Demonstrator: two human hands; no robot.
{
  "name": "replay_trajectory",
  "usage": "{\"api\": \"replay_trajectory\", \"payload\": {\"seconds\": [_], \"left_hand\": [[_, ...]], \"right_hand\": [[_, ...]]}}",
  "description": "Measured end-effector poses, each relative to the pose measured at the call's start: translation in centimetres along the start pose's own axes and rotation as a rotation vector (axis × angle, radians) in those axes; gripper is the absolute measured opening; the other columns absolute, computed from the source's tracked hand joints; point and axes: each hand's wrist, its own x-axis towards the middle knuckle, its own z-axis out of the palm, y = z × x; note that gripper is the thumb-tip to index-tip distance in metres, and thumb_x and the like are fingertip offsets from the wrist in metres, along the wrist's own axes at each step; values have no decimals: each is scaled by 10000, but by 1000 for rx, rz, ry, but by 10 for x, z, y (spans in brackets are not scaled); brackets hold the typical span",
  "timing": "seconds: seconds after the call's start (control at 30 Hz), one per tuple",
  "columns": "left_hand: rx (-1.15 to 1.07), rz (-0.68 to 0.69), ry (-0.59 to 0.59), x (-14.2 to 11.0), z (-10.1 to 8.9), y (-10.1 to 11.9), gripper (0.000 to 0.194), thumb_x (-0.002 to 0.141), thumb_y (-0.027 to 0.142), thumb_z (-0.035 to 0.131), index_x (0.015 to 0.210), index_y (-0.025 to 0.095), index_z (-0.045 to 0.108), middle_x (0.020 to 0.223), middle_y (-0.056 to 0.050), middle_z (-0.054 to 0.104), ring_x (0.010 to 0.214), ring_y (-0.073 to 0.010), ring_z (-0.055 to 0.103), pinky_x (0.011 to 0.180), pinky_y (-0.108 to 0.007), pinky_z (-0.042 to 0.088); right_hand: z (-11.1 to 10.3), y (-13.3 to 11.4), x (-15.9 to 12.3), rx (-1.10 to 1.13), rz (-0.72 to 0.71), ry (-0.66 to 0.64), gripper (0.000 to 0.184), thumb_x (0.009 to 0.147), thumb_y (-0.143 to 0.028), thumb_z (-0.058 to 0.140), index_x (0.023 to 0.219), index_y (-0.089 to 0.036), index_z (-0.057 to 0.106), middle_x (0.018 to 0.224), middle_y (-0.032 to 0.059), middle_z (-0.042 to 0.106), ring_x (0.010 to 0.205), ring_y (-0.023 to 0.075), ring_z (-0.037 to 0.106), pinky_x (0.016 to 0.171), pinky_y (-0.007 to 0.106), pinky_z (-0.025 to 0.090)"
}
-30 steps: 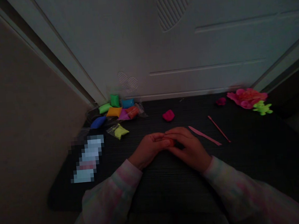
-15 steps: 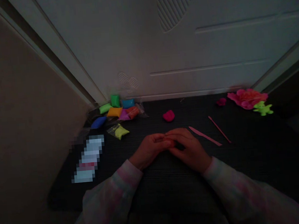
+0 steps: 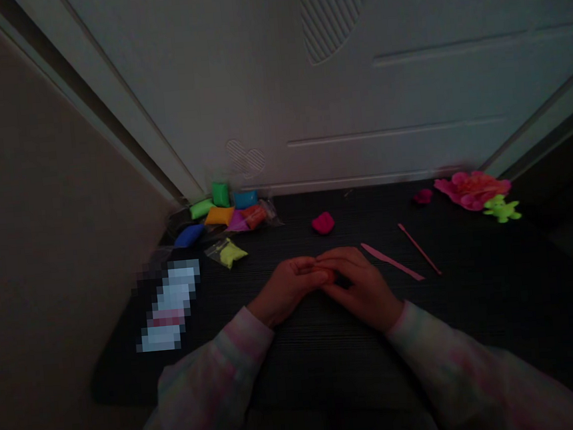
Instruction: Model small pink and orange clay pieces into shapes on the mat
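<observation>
My left hand (image 3: 293, 287) and my right hand (image 3: 360, 285) meet over the middle of the dark table, fingertips together. Between them they grip a small red lump of modelling clay (image 3: 330, 275), mostly covered by the fingers. Just beyond the hands lies a crimson clay piece (image 3: 323, 223). A pink plastic clay knife (image 3: 392, 261) rests right beside my right hand, and a thin pink modelling stick (image 3: 420, 249) lies farther right. Neither tool is touched.
Packets of coloured clay (image 3: 220, 215) lie at the back left, with a yellow bag (image 3: 230, 253) nearer. A blurred bright phone-like rectangle (image 3: 171, 305) is at left. Back right are a dark pink lump (image 3: 423, 196), a pink flower-like piece (image 3: 472, 189) and a yellow-green bear (image 3: 501, 209). A white door (image 3: 254, 77) stands behind.
Almost nothing differs. Both hands stay closed round the red clay in the same place, and the view has shifted very slightly.
</observation>
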Motion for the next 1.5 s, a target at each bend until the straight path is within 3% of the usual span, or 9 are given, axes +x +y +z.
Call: {"api": "replay_trajectory", "payload": {"seconds": [0.23, 0.4, 0.6, 0.73, 0.83, 0.9, 1.03, 1.2, 1.5], "left_hand": [[9, -34, -78, -1, 1, 1, 156, 593, 157, 658, 722, 82, 614, 694, -29, 612, 701, -112, 552, 747, -260, 380], [82, -28, -43, -1, 0, -1, 160, 585, 173, 662, 714, 93, 612, 681, -17, 606, 678, -110, 538, 719, -261, 382], [-41, -20, -79, -1, 0, 0, 202, 599, 187, 658, 771, 99, 600, 768, -45, 601, 756, -131, 550, 778, -293, 383], [-36, 136, 62, 4, -6, 4, 217, 679, 266, 574, 845, 127, 578, 838, -60, 592, 811, -156, 545, 759, -308, 399], [205, 276, 297, 7, -11, 6, 193, 683, 282, 555, 815, 142, 577, 783, -33, 582, 757, -140, 536, 701, -272, 405], [476, 299, 354, 8, -11, 6, 174, 662, 281, 575, 777, 150, 582, 738, -13, 574, 710, -130, 525, 673, -260, 402], [825, 288, 292, 7, -8, 1, 173, 659, 310, 572, 758, 169, 561, 690, 6, 563, 656, -126, 518, 623, -252, 402], [956, 290, 316, 8, -5, -1, 194, 664, 353, 556, 717, 168, 532, 677, 9, 550, 632, -122, 511, 580, -242, 396], [1084, 313, 300, 10, -3, -1, 236, 686, 389, 517, 770, 170, 546, 729, -5, 563, 675, -135, 512, 610, -253, 387]], "right_hand": [[-2, 2, 0, 4, -11, -20, 239, 685, -120, 565, 914, -185, 547, 936, 58, 575, 902, 167, 502, 779, 337, 427], [-1, 2, -1, 12, -8, -48, 237, 698, -143, 558, 929, -191, 535, 942, 59, 565, 899, 169, 500, 775, 341, 429], [-1, 3, 0, 43, 36, -35, 256, 706, -153, 554, 954, -194, 501, 950, 64, 548, 907, 171, 498, 767, 335, 432], [-8, 6, 4, 18, 108, -82, 231, 724, -194, 546, 948, -194, 490, 922, 56, 561, 879, 171, 508, 757, 333, 430], [-11, 10, 6, -59, 153, -230, 242, 738, -236, 533, 974, -195, 503, 900, 52, 570, 858, 179, 514, 749, 348, 424], [-10, 13, 5, -115, 147, -333, 245, 741, -233, 523, 982, -195, 516, 880, 50, 576, 840, 185, 516, 738, 362, 419], [-5, 16, 2, -146, 165, -386, 261, 717, -201, 541, 977, -188, 514, 881, 50, 577, 831, 191, 512, 725, 368, 409], [-4, 16, 1, -102, 235, -349, 101, 696, -195, 564, 791, -189, 531, 802, 27, 568, 773, 173, 509, 686, 335, 410], [-2, 19, 1, -106, 235, -366, 167, 710, -203, 550, 874, -191, 527, 843, 39, 579, 789, 184, 507, 694, 347, 396]]}}
